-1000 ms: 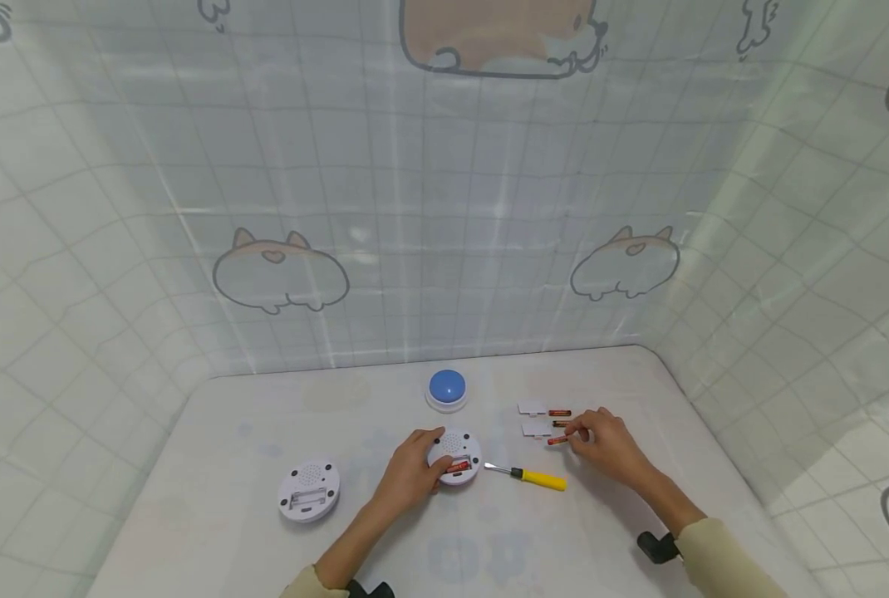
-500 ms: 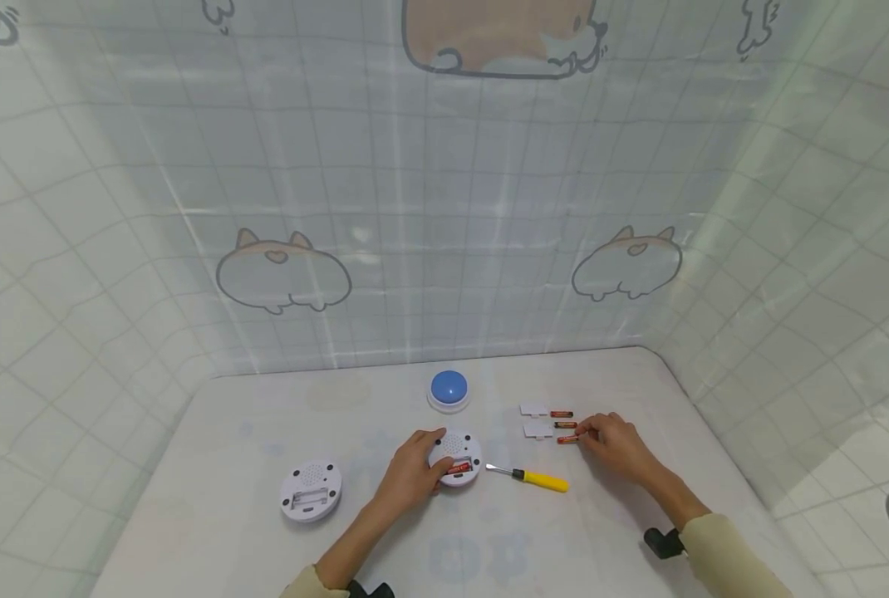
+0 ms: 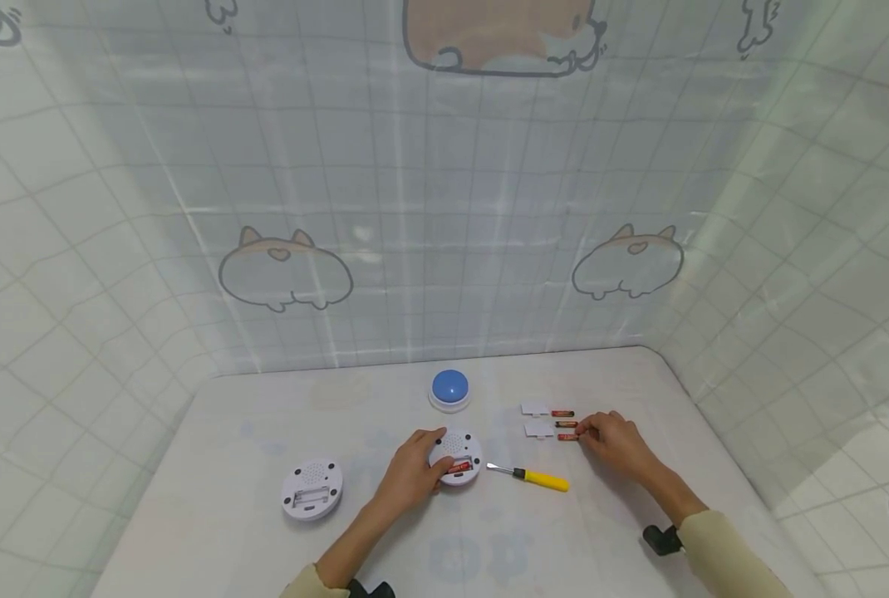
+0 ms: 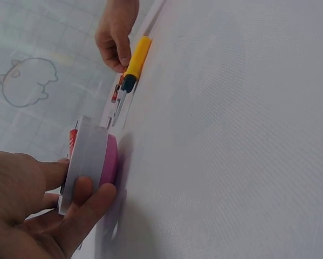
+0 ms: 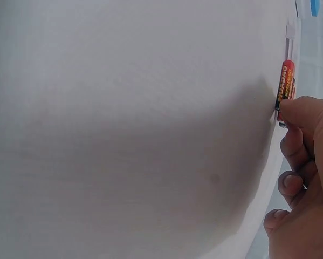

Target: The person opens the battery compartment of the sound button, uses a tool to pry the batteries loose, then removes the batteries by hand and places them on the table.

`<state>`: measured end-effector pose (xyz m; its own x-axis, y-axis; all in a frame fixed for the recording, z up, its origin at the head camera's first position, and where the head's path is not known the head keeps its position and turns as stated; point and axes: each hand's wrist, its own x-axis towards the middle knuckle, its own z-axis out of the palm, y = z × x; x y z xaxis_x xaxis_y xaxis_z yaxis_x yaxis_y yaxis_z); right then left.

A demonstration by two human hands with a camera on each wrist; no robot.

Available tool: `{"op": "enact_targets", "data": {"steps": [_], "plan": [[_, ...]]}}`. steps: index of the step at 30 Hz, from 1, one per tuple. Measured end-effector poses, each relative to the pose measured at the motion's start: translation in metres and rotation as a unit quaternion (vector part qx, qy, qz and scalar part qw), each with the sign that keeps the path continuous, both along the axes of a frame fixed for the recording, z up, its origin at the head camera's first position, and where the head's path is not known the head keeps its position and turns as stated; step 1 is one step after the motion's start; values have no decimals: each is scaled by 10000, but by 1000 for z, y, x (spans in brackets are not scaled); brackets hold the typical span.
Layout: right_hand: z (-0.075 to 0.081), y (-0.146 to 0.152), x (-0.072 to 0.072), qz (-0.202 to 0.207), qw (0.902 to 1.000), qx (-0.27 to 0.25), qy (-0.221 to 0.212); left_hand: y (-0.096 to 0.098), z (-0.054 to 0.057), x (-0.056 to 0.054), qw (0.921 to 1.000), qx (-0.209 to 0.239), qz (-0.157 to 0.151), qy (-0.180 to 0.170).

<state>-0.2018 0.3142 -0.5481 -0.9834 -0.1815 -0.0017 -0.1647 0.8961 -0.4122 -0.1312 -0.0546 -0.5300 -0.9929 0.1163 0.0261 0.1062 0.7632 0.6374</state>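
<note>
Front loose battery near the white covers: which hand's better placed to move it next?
Right, I'd say: the right hand pinches the front battery at one end. The left hand is farther off, gripping the upturned pink-and-white button.

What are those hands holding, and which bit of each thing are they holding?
The left hand holds an upturned white-and-pink push button by its left side. The right hand pinches a red-and-black battery by one end.
</note>
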Motion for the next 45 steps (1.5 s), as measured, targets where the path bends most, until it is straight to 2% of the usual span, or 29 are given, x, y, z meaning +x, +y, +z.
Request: {"op": "enact_targets", "data": {"steps": [6,13,21,31,35,39,45], "plan": [[1,-1,2,-3,10000,-43,7,-1,-1,-1,10000,-27,3,5],[0,-1,-1,155,9995,-110,244,-3,-1,-1,10000,-27,-26,29],[12,-20,0,326,9988,-253,258,-2,2,1,9999,74,-43,-150],[25,-76,11,1106,9925,-448,249,-2,8,2,9997,39,-93,-211],[32,-102,21,1486,9878,-438,161,-4,9,1,9994,73,-311,-153],[37,-123,29,1992,9790,-378,229,-7,10,0,9983,141,-572,12],[36,-143,34,2395,9701,-260,301,-9,11,-1,9958,147,-868,256]]}}
